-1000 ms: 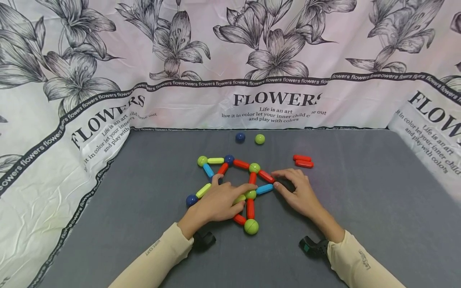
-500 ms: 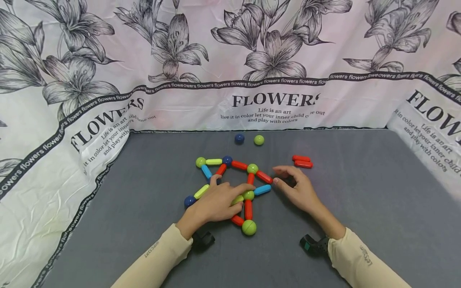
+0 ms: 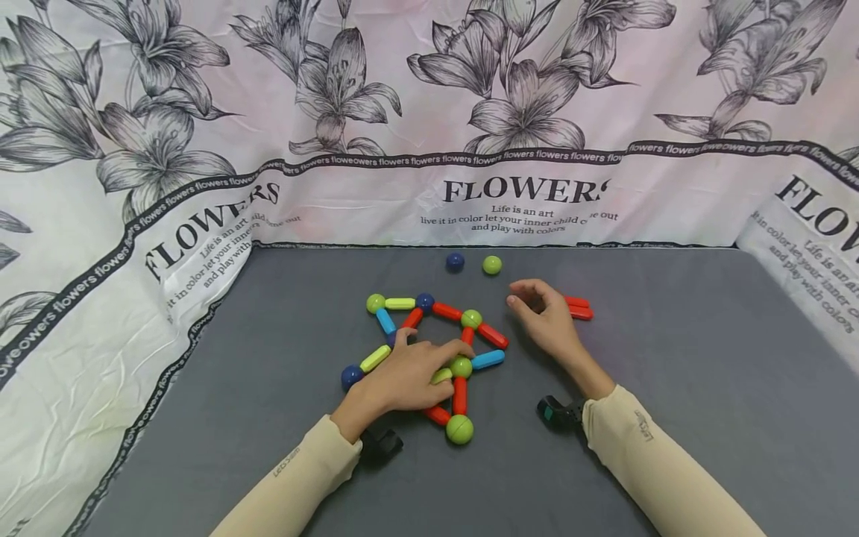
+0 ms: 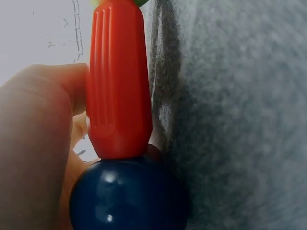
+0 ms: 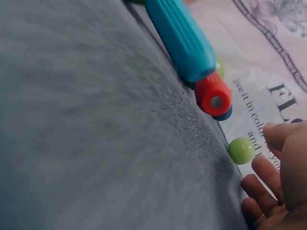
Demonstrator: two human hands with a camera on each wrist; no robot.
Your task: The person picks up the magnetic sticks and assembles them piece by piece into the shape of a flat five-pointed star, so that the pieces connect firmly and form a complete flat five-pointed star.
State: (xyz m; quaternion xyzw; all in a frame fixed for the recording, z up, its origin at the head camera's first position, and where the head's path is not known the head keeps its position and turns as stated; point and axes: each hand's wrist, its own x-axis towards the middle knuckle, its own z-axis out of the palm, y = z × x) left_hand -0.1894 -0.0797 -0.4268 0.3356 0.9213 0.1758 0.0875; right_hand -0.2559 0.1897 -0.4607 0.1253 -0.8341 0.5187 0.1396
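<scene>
A figure of magnetic rods and balls lies on the grey table. My left hand (image 3: 403, 373) is over its middle, thumb and forefinger on either side of a yellow-green rod (image 3: 441, 376) by a green ball (image 3: 460, 367). In the left wrist view, a red rod (image 4: 119, 81) on a dark blue ball (image 4: 127, 196) partly covers that hand. On the figure's right side, a red rod (image 3: 493, 335) and a blue rod (image 3: 488, 359) have their outer ends apart. My right hand (image 3: 546, 321), fingers loosely bent, holds nothing and hovers between the figure and two loose red rods (image 3: 581, 313).
Toward the back edge lie a loose dark blue ball (image 3: 455, 262) and a loose green ball (image 3: 492, 265). A white cloth (image 3: 376, 201) printed with flowers stands behind the table and along its sides. Each wrist wears a small black camera (image 3: 553, 412).
My right hand has let go of the ends of the red and blue rods and moved away toward the back, near the loose red rods. The left hand stays in place on the figure.
</scene>
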